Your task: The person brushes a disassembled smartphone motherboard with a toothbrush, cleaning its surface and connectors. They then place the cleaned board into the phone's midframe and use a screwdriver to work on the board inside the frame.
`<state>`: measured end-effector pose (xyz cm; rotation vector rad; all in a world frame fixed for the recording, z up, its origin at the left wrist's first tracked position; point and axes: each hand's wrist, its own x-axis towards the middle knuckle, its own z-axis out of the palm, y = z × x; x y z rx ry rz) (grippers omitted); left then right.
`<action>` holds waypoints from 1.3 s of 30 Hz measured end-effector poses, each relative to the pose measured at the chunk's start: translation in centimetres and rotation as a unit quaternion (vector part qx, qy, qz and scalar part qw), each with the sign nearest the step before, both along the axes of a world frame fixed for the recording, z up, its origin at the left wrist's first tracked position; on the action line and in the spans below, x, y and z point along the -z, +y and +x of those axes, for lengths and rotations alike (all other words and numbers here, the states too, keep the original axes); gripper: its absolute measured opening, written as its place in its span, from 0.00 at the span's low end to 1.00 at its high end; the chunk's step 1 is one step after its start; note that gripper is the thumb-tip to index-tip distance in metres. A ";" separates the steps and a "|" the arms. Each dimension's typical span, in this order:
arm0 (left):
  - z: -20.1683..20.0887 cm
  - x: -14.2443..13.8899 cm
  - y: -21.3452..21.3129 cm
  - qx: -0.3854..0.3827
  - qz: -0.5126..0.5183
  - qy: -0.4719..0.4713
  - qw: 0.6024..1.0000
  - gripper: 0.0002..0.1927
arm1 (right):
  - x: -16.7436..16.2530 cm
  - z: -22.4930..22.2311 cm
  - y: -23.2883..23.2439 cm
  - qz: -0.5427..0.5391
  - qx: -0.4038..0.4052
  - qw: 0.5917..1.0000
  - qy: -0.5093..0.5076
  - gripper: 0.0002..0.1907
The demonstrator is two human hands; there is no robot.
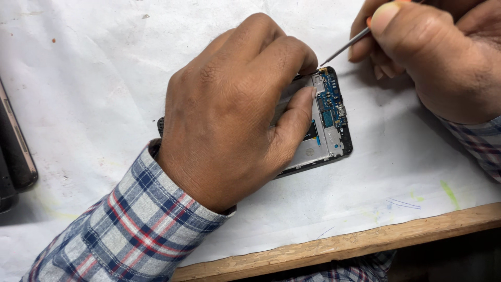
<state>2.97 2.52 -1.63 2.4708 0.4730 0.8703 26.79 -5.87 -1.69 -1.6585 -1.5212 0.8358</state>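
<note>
under the left hand (235,109), fingers pressed on an opened phone (329,117), blue board bared; right hand (438,52) pinching a probe (344,47).

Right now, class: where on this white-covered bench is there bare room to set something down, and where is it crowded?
Free: the white sheet between the left hand and the dark devices at the left edge, and the strip between the opened phone and the wooden edge. Crowded: top right, where the right hand holds a thin tool over the phone.
</note>
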 end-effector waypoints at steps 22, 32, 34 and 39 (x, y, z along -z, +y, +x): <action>0.7 0.2 0.3 -0.013 -0.004 -0.007 1.000 0.05 | -0.2 0.3 0.5 -0.014 -0.012 1.000 -0.017 0.12; 0.6 0.1 0.6 -0.009 -0.016 -0.017 1.000 0.04 | 5.2 6.1 0.2 -0.078 -0.027 0.995 0.049 0.17; 0.7 0.2 0.5 -0.012 -0.017 -0.022 1.000 0.04 | 5.6 6.9 -0.5 -0.079 -0.027 0.995 0.046 0.18; 0.9 0.3 0.7 -0.009 -0.043 -0.020 0.999 0.03 | 4.9 6.2 -0.6 -0.077 -0.030 0.996 0.040 0.20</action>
